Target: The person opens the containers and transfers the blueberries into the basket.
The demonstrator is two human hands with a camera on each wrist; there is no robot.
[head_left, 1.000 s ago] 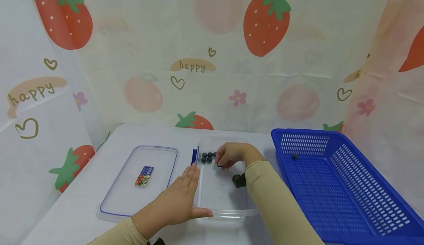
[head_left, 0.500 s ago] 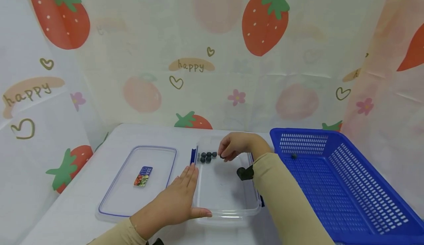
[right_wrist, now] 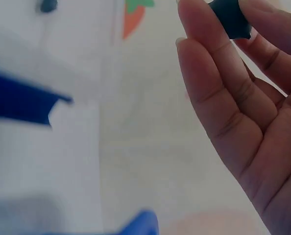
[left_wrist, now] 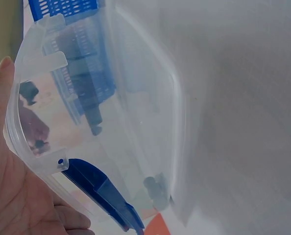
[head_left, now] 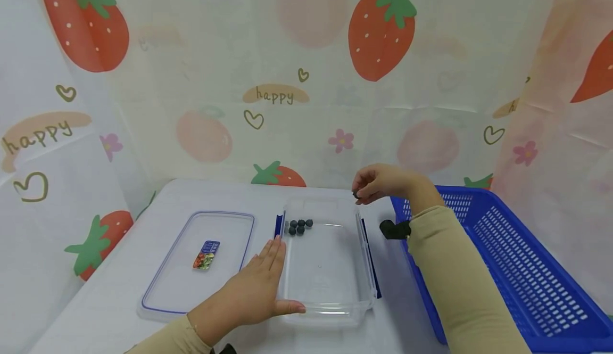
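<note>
A clear plastic container (head_left: 330, 274) with blue side clips stands mid-table. At its far left corner, several blueberries (head_left: 300, 230) sit clustered in two short rows. My left hand (head_left: 254, 290) lies along the container's left side and near corner with fingers straight; in the left wrist view the thumb (left_wrist: 6, 71) reaches over the rim. Up beyond the container's far right corner, my right hand (head_left: 385, 182) pinches one blueberry (right_wrist: 232, 18) between thumb and fingertips, its crown showing in the right wrist view.
A clear lid (head_left: 167, 290) with a blue seal and a printed label (head_left: 206, 254) lies at the left. The blue perforated basket (head_left: 527, 269) stands at the right, partly behind my right arm. A patterned cloth (head_left: 287, 146) hangs behind the table.
My right hand has risen out of the container and moved right toward the basket, carrying the blueberry. The berry seen inside the basket is now hidden by my arm. The left hand stays put.
</note>
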